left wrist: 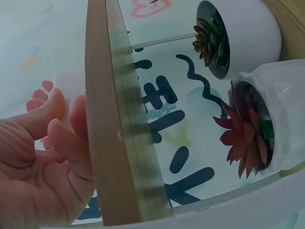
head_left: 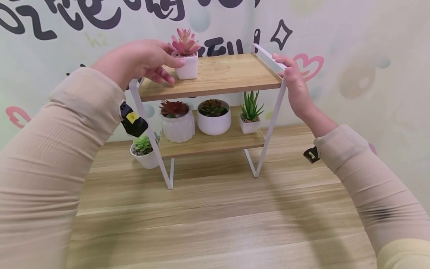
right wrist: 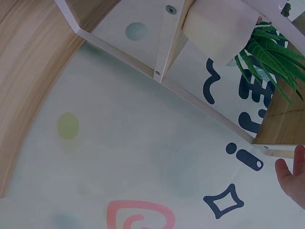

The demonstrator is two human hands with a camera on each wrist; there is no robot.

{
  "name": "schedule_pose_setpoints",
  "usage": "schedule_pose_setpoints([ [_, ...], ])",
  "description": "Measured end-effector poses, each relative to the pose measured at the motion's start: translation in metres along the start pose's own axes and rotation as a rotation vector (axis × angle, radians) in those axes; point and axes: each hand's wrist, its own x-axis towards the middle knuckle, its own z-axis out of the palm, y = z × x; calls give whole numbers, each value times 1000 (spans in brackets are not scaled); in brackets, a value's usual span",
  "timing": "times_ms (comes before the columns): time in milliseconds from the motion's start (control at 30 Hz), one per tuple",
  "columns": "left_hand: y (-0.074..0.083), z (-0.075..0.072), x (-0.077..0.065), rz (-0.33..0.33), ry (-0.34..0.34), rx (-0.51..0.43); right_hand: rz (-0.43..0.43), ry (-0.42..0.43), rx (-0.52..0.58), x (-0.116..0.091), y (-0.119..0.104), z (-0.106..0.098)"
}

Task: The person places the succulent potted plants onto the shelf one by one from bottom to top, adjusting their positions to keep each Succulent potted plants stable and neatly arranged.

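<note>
My left hand (head_left: 147, 59) pinches a small square white pot with a pink succulent (head_left: 187, 66) between thumb and fingers. The pot is at the left part of the wooden top board (head_left: 228, 71) of a two-tier shelf. In the left wrist view, the board's edge (left wrist: 107, 119) partly hides that pot, and my left hand (left wrist: 43, 162) shows beside it. At the shelf's right end, my right hand (head_left: 297, 86) holds the white metal rim (head_left: 268, 58) near the front corner. Only the fingers of my right hand (right wrist: 293, 179) show in the right wrist view.
On the lower board (head_left: 211, 144) stand a dark red succulent in a ribbed pot (head_left: 178, 127), a dark green one in a round pot (head_left: 214, 121) and a spiky aloe-like plant (head_left: 250, 114). A light green succulent (head_left: 144, 151) stands on the table by the left leg. A printed wall rises behind.
</note>
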Motion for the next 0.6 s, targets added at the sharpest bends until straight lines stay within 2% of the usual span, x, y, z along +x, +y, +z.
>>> schedule_pose_setpoints([
  [133, -2, -2, -1, 13, 2, -8, -5, 1, -6, 1, 2, 0],
  [233, -5, -8, -4, 51, 42, -5, -21, 1, -8, 1, 4, -1],
  [367, -14, -27, -10, 123, 98, -70, -43, 2, 0, 2, 4, 0],
  [433, -22, -41, -13, 179, 114, -189, -42, 6, 5, 2, 3, 1],
  [500, -32, -55, -16, 242, 133, -355, -41, 10, 8, 1, 3, 1],
  [600, -53, -68, -19, 335, 244, -615, -41, 13, 16, 1, 2, 1],
])
